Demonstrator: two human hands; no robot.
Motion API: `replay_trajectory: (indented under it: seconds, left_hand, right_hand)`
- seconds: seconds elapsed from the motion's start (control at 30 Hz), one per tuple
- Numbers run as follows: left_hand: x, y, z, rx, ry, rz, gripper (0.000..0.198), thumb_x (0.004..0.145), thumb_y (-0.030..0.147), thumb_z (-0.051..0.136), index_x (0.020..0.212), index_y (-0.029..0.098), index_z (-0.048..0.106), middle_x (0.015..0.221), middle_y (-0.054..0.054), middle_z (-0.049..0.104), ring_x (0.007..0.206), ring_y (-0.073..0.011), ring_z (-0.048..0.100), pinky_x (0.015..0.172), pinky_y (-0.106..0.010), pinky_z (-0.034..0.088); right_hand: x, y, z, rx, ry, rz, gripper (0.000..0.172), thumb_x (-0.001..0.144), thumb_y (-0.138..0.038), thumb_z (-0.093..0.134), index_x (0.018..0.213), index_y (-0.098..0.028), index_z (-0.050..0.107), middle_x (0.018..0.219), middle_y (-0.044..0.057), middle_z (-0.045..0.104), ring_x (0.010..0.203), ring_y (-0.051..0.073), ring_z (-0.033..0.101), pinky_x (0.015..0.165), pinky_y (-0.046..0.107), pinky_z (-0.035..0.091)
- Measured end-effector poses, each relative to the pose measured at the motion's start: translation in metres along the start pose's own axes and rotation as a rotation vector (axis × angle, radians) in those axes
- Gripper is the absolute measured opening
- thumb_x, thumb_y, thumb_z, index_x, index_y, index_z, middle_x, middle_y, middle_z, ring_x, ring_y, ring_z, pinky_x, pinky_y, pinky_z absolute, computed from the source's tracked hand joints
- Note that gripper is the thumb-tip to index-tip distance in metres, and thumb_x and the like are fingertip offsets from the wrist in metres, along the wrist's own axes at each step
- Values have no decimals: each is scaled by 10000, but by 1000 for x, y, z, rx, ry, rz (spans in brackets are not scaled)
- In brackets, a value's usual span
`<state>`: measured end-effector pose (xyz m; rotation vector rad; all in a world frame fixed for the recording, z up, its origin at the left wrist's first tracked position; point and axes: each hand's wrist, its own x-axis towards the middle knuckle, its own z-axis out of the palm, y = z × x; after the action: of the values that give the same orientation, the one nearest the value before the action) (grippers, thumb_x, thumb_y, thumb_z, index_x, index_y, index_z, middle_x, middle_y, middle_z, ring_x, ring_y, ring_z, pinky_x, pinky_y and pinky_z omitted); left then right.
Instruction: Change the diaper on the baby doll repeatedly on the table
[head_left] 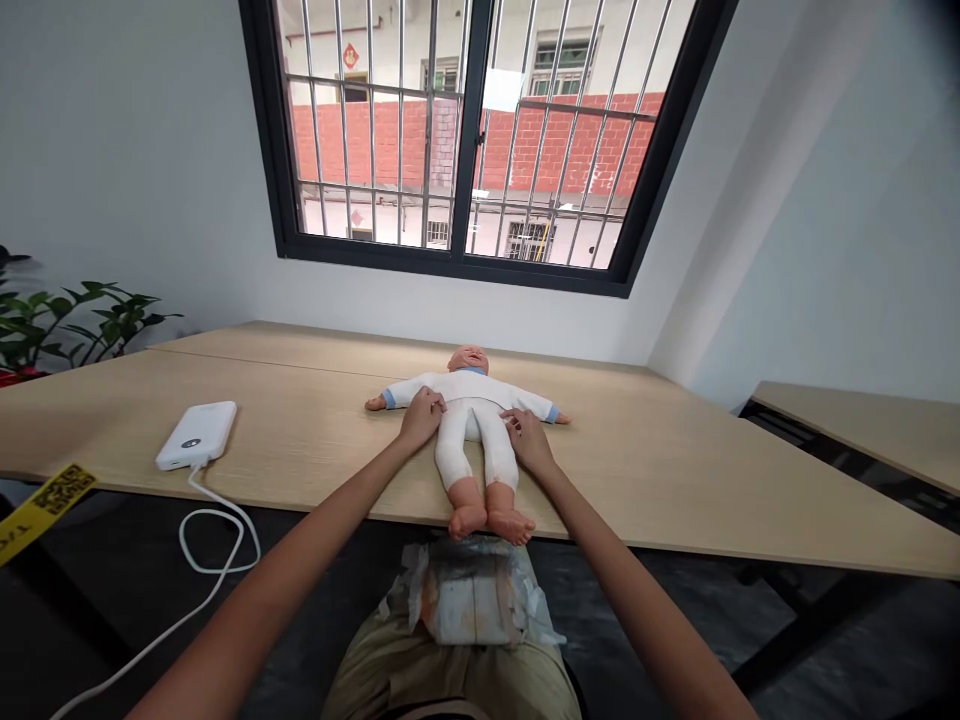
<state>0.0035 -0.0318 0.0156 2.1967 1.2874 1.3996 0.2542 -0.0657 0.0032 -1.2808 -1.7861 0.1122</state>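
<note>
A baby doll (472,385) lies on its back on the table, arms spread, head toward the window and bare feet over the front edge. It wears a white top with blue cuffs and collar, and white pants (454,450). My left hand (424,416) pinches the pants near the waist on the left side. At the opposite hip, my right hand (529,440) has its fingers closed on the pants' edge. The fingertips of both hands are partly hidden against the cloth.
A white power bank (197,436) with a white cable (225,570) lies on the table (315,440) at left. On my lap rests a whitish bundle (476,600) with clear plastic around it. A plant (67,325) stands far left; a barred window (465,140) is ahead.
</note>
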Motion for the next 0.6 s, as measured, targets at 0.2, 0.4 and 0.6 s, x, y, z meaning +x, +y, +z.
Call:
replay_trajectory:
  seconds: [0.2,0.4,0.6]
  left_hand:
    - [-4,-10,-11,-25,-169,117,208,703,14,494,783,197,553,906,-34,523,871,-198,531,804,-319,468]
    - [-12,-8,-21,-67,-219,129,240,691,94,596,907,192,562,955,-26,523,858,-181,546,833,-317,483]
    - [-8,-7,-21,-75,-149,83,116,781,90,474,811,187,530,893,-34,516,840,-183,529,809,-319,478]
  right_hand:
    - [-2,-3,-3,47,-39,-47,315,766,-99,488,1007,-200,663,955,65,602,832,190,552,807,356,488]
    - [-1,-2,-3,51,-24,-4,258,788,-150,503,987,-202,660,927,55,573,823,193,544,803,356,481]
    - [2,0,0,58,20,25,180,820,-186,493,923,-202,639,883,48,558,769,186,544,770,343,476]
